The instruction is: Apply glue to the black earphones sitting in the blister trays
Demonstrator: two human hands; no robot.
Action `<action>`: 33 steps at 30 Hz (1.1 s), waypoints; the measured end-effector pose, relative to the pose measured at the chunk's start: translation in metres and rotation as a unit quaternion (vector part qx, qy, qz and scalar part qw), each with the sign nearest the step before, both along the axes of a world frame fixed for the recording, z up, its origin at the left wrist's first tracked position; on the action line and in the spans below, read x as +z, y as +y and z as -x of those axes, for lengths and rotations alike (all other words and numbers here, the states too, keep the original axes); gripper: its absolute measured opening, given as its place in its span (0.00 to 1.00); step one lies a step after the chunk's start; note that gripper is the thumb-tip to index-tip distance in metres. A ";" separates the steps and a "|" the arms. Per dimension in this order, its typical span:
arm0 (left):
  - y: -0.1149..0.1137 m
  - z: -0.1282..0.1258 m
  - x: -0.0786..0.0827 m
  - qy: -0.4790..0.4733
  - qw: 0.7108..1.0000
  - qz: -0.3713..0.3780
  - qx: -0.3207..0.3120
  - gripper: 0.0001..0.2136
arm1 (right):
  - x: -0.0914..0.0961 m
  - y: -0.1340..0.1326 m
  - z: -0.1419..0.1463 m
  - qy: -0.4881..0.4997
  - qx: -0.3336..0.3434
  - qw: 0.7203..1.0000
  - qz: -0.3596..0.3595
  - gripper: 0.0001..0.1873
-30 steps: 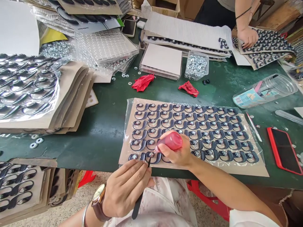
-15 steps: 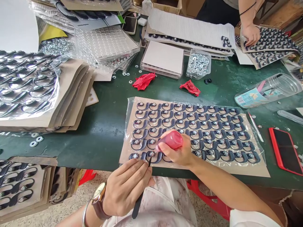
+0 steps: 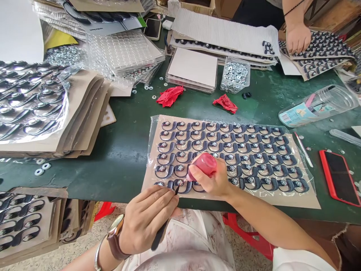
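Observation:
A brown card sheet (image 3: 284,200) under clear film lies before me, bearing rows of black hook-shaped pieces with shiny round centres. My right hand (image 3: 216,182) is closed around a small pink squeeze bottle (image 3: 205,164), tilted so its narrow nozzle points down and left at the front row. My left hand (image 3: 149,218) is closed on black tweezers (image 3: 159,236), whose pointed tip is at the second hook-shaped piece (image 3: 179,183) of that row. Bottle nozzle and tweezer tip are close together there. Whether either touches the piece, I cannot tell.
Stacked card sheets (image 3: 81,109) stand at the left. Beyond the work sheet lie red scraps (image 3: 169,96) and a clear box of metal washers (image 3: 235,75). A clear jar (image 3: 318,105) and a red-cased phone (image 3: 340,177) lie right. A co-worker's hand (image 3: 299,37) rests on another sheet.
My left hand and the tweezers have shifted slightly left and their handle has swung up a little. The bottle has barely moved. The co-worker's hand has flattened onto its sheet.

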State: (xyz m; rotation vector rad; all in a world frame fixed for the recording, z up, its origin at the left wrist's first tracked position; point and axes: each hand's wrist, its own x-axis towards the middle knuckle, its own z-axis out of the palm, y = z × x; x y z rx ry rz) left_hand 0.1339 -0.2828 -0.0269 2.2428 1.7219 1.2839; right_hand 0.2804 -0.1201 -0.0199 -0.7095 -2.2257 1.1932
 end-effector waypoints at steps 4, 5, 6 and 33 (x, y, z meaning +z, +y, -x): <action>0.005 0.002 0.004 -0.036 0.999 -0.002 0.004 0.05 | 0.000 -0.001 0.000 0.005 0.004 1.000 0.012 0.14; 0.006 0.002 0.004 -0.042 0.999 -0.002 0.007 0.05 | 0.000 -0.001 0.000 0.002 0.006 1.000 0.017 0.14; 0.007 0.003 0.005 -0.047 0.999 -0.001 0.008 0.06 | 0.000 -0.001 0.000 0.000 0.007 1.000 0.019 0.15; 0.017 0.023 0.003 -0.149 0.986 0.056 -0.050 0.08 | 0.038 0.030 -0.024 0.036 0.040 0.951 0.305 0.15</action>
